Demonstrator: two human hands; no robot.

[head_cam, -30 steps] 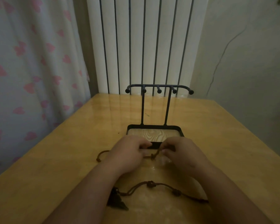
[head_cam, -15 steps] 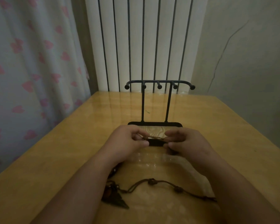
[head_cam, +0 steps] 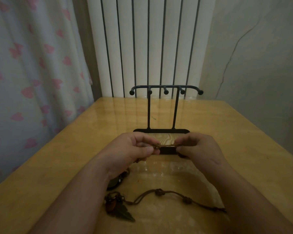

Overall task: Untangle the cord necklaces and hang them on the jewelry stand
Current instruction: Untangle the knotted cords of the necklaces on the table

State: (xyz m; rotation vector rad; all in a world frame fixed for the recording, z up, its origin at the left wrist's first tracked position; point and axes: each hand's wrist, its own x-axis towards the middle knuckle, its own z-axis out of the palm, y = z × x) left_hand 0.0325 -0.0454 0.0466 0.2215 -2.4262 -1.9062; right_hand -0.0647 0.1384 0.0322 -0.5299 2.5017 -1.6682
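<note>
A cord (head_cam: 167,145) stretches between the two hands, raised above the worktop (head_cam: 57,166). The left hand (head_cam: 134,149) pinches it at a knot, and the right hand (head_cam: 200,149) pinches its other end. A dark pendant (head_cam: 116,182) shows under the left wrist. A second necklace (head_cam: 159,194) lies on the worktop between the forearms, its leaf charm (head_cam: 123,213) beside the left one. The stand (head_cam: 166,107) is just beyond the hands.

Most of the cord (head_cam: 167,145) is buried in the left hand (head_cam: 134,149) and right hand (head_cam: 200,149), just a short bit shows. Left wrist covers part of a dark pendant (head_cam: 117,182); the other necklace (head_cam: 159,193) disappears under the right forearm.
</note>
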